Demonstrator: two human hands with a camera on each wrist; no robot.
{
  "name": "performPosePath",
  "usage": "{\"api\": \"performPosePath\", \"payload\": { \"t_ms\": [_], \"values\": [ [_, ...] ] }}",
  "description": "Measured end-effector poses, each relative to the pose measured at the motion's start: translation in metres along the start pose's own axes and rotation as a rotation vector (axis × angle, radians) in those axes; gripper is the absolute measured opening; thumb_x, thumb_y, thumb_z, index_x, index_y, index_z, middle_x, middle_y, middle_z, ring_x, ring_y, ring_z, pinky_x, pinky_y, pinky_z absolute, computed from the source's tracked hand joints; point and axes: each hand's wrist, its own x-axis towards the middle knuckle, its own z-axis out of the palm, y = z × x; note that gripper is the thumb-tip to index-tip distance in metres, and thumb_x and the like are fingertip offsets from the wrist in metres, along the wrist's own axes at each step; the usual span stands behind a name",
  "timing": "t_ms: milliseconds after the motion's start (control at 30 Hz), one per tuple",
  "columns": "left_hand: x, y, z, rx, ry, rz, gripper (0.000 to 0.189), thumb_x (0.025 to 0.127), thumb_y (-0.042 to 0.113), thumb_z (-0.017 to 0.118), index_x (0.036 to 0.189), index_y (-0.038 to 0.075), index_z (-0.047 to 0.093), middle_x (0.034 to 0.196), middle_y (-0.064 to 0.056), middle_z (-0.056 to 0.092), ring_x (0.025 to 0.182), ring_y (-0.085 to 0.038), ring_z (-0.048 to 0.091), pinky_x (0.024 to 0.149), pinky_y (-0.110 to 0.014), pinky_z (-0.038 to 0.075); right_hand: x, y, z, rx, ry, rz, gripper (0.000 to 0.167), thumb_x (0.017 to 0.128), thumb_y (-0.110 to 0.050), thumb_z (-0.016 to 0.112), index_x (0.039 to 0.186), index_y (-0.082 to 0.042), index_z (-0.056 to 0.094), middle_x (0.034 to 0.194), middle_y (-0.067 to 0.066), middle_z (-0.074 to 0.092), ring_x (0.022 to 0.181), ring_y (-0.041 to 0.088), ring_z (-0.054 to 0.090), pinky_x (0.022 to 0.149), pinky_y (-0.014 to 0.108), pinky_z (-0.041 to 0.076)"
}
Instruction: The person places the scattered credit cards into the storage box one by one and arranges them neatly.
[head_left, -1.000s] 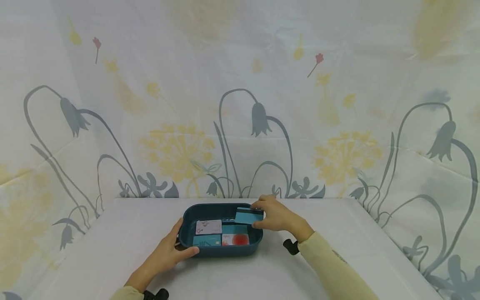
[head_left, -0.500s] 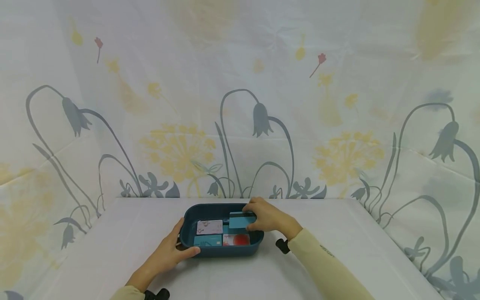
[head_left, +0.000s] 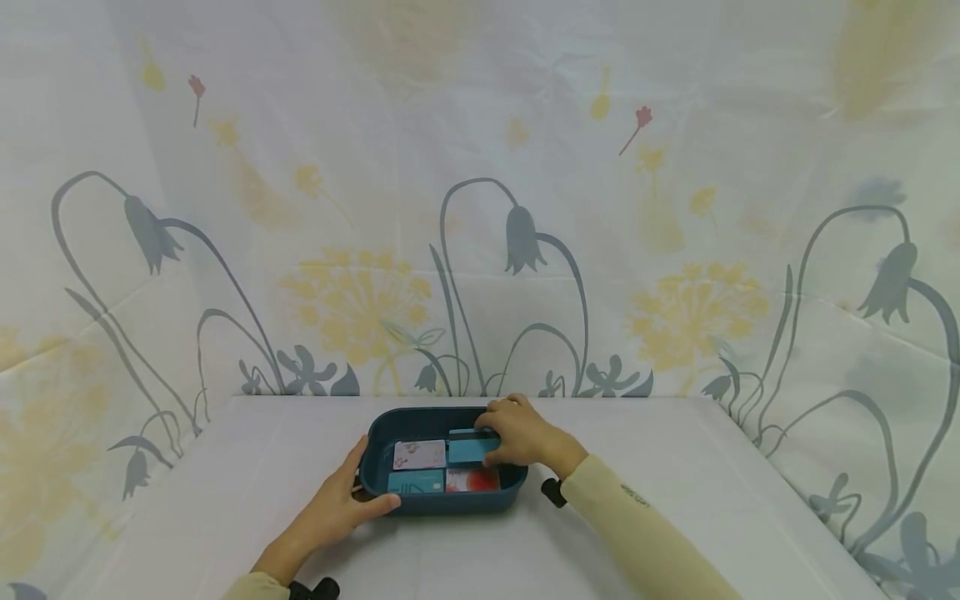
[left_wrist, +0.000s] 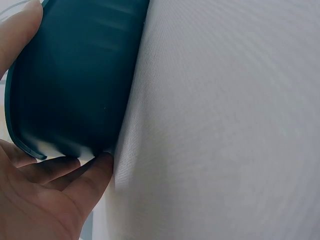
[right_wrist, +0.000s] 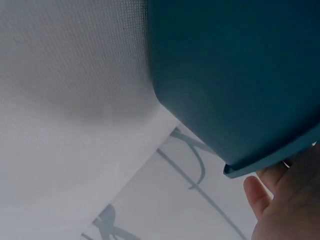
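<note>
A dark teal oblong tray [head_left: 456, 502] stands on the white table. My left hand [head_left: 330, 510] holds its left end, thumb at the front rim and fingers along the left wall. In the left wrist view, fingers [left_wrist: 90, 182] of that hand touch the tray's wall. My right hand [head_left: 525, 435] reaches over the right rim and pinches a blue card [head_left: 468, 450] with a dark stripe, low inside the tray. Lying in the tray are a pale patterned card [head_left: 418, 454], a teal card [head_left: 415, 482] and a white card with a red spot [head_left: 472, 480]. Fingers partly cover the blue card.
The white tabletop [head_left: 465, 558] spreads around the tray. Behind it hangs a pale cloth [head_left: 480, 283] printed with grey and yellow flowers. A black wrist strap piece [head_left: 553, 492] shows by the right sleeve [head_left: 637, 517].
My right hand has moved left and down into the tray with the blue card, which now sits lower, above the red-spotted card's row. My left hand stays on the tray.
</note>
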Motion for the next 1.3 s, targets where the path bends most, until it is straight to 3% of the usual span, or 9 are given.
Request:
{"api": "performPosePath", "payload": {
  "t_ms": [500, 1300],
  "values": [
    [-0.002, 0.003, -0.002, -0.008, -0.013, 0.009, 0.110, 0.077, 0.047, 0.076, 0.154, 0.006, 0.008, 0.152, -0.024, 0.026, 0.129, -0.040, 0.044, 0.102, -0.052, 0.038, 0.010, -0.005, 0.009, -0.026, -0.102, 0.004, 0.049, 0.077, -0.045, 0.076, 0.115, -0.016, 0.068, 0.102, -0.002, 0.061, 0.099, 0.014, 0.055, 0.099, 0.042, 0.035],
    [-0.002, 0.002, -0.001, -0.003, -0.014, 0.009, 0.110, 0.078, 0.048, 0.075, 0.154, 0.006, 0.007, 0.153, -0.024, 0.024, 0.129, -0.040, 0.043, 0.102, -0.054, 0.037, 0.013, -0.008, 0.014, -0.091, -0.134, 0.026, 0.048, 0.077, -0.045, 0.077, 0.115, -0.018, 0.069, 0.107, -0.004, 0.065, 0.106, 0.015, 0.058, 0.108, 0.043, 0.030]
  ]
}}
